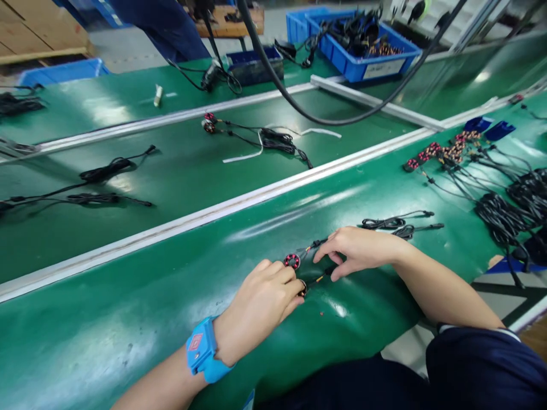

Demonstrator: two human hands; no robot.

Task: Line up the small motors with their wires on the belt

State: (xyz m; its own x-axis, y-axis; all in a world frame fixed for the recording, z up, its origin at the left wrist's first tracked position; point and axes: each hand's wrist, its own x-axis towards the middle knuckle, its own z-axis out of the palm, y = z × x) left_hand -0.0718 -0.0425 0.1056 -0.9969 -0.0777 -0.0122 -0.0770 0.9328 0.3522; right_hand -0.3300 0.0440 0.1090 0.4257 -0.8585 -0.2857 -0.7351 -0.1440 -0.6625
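Two small ring-shaped motor stators with red-and-black windings lie on the green bench in front of me. My left hand (273, 290), a blue strap on its wrist, curls over them. Its fingers close on the lower wound stator (303, 288), which is mostly hidden. The upper wound stator (292, 261) shows just beyond its knuckles. To the right, my right hand (352, 250) hovers over the two leads, thumb and index finger apart. The upper lead's black sleeve (317, 244) passes by its fingers. Bundled black cables (384, 222) extend beyond that hand.
More stators (444, 149) and coiled black cables (498, 216) lie at the right. Across the white rail (205, 213) sit a cabled stator pair (209, 123) and loose cables (109, 169). Blue bins (363, 69) stand behind. A thick black cable (316, 118) hangs overhead. Another person (166, 28) stands opposite.
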